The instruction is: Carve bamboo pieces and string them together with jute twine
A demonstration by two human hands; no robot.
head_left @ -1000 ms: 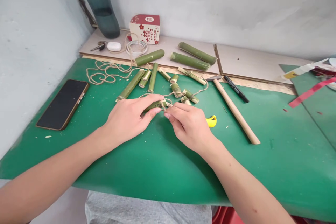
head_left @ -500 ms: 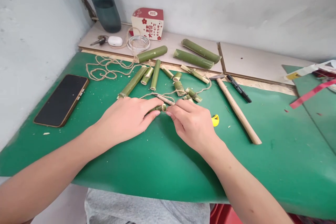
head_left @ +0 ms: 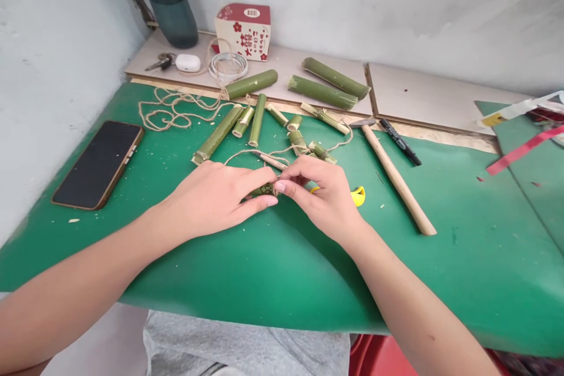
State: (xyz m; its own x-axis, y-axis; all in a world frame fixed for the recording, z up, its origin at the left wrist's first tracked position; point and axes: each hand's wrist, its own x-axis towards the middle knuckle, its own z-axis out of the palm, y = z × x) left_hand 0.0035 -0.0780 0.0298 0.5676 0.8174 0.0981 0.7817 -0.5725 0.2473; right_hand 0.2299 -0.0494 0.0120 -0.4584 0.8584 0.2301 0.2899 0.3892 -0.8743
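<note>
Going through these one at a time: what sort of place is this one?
Probably a hand-craft workspace, whether at home or in a workshop I can't tell: cut bamboo pieces and twine lie on a green tabletop, with a hammer beside them.

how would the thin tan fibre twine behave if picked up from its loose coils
The thin tan fibre twine would probably hang floppy, since it lies in slack curves on the green tabletop. It's likely light, being so slender. It might tangle, as its loops cross.
</note>
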